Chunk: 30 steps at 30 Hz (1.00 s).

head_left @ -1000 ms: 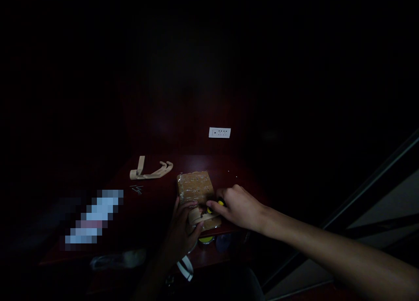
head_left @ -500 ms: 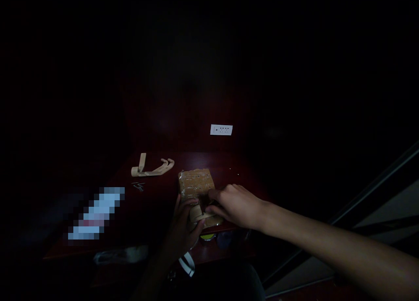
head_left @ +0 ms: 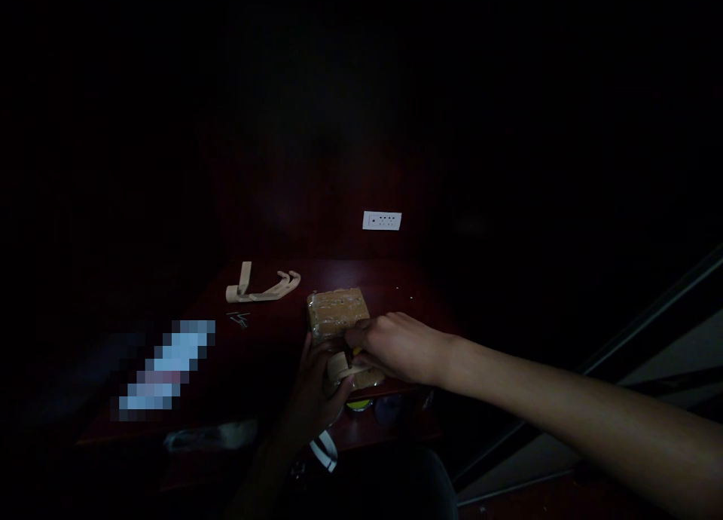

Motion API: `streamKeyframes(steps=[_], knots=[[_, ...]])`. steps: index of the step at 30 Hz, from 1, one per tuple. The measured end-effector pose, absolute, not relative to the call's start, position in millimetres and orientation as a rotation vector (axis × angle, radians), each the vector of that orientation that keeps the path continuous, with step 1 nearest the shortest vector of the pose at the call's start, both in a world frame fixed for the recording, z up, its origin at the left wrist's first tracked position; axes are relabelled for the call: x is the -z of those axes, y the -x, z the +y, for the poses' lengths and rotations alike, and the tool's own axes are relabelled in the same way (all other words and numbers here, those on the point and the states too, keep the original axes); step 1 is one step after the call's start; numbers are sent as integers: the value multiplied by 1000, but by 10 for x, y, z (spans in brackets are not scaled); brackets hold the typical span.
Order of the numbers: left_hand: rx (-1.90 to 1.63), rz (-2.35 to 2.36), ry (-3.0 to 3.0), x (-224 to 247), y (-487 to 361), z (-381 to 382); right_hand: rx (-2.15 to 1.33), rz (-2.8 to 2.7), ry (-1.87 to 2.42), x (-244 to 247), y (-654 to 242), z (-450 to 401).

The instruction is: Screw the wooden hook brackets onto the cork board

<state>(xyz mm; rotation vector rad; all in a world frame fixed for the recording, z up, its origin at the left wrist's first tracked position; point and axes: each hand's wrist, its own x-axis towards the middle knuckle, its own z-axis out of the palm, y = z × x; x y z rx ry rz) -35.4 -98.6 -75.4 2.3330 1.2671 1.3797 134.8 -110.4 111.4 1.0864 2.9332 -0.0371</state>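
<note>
My left hand (head_left: pixel 319 388) is closed round the rounded end of a beige bracket (head_left: pixel 338 365), thumb in front and fingers behind. This bracket rests on the near part of a brown package (head_left: pixel 339 309) wrapped in clear tape. Just above the bracket, my right hand (head_left: pixel 389 345) is pinched, fingertips pointing down at it. A small yellow bit shows under those fingers; the rest of what they hold is hidden. Farther left lies another beige bracket (head_left: pixel 263 295) with an upright arm and curved hook ends. Several thin screws or nails (head_left: pixel 238 319) lie loose near it.
The dark red table (head_left: pixel 282 331) carries a blurred-out bright rectangle (head_left: pixel 169 365) at left. On a shelf below are a clear plastic bag (head_left: pixel 212 437), a round thing with a yellow-green top (head_left: pixel 359 405) and a white strip (head_left: pixel 324 452). A white socket panel (head_left: pixel 382 221) is on the wall.
My right hand has shifted slightly left and up over the bracket, and a yellow bit now shows beneath its fingers. My left hand keeps its hold. The view has tilted a little.
</note>
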Motion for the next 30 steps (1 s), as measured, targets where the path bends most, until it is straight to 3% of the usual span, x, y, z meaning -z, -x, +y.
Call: streamKeyframes(steps=[12,30], knots=[[-1328,1257,-2285,789,374,-958,-154,2702,-1463,-1009,-1208,-1139],[-1352,1263,-2290,793,372,-953,-84,2673,-1575,-1101,-1638,-1151]])
